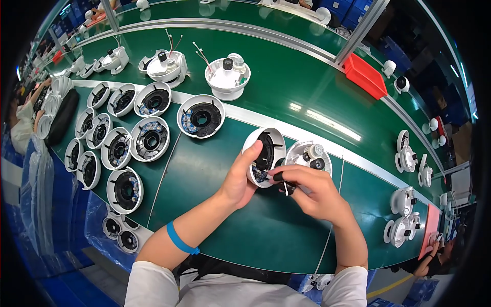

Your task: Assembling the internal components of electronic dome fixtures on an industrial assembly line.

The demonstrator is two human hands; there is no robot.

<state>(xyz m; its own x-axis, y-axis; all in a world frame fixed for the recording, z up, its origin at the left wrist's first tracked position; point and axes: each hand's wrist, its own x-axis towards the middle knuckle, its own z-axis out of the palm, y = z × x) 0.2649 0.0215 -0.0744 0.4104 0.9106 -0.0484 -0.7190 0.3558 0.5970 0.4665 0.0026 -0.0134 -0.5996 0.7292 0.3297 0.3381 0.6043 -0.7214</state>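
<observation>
My left hand grips a white round housing with a black inner ring, tilted on its edge above the green bench. My right hand pinches a small black part at the housing's lower rim, fingers closed on it. Just behind my right hand lies a white dome camera base with lens parts facing up. A blue band circles my left forearm.
Several identical white housings lie in rows at left, one closer to centre. Two white assemblies with wires stand further back. A red bin sits at right, finished white cameras beyond. Other people's hands work at far left and lower right.
</observation>
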